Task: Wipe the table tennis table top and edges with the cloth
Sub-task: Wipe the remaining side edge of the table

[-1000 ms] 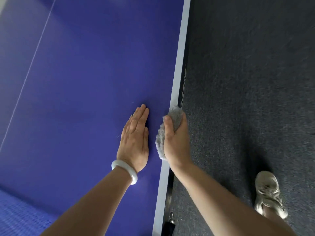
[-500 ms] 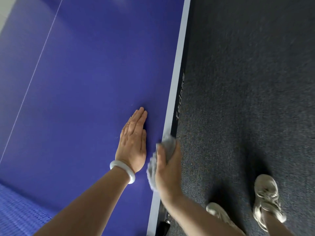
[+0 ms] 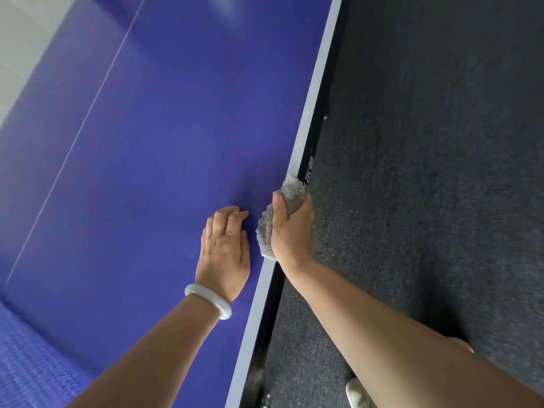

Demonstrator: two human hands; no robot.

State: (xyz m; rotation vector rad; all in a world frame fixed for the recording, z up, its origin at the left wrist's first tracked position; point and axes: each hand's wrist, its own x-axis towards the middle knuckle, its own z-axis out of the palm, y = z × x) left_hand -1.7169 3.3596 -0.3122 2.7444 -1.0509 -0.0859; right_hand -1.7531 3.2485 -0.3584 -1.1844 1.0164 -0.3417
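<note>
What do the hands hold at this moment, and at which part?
The right hand grips the grey cloth around its middle, bunched against the table edge. The left hand holds nothing; it rests on the table top.

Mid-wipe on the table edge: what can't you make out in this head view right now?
All head view.
- Fingers of the right hand, thumb aside: hidden over the table edge, behind palm and cloth.
- Lettering on the table's dark side: blurred, partly covered by the cloth.
- Shoe: cut by the bottom frame edge and the right forearm.
- Fingertips of the left hand: mostly tucked under its knuckles.
</note>
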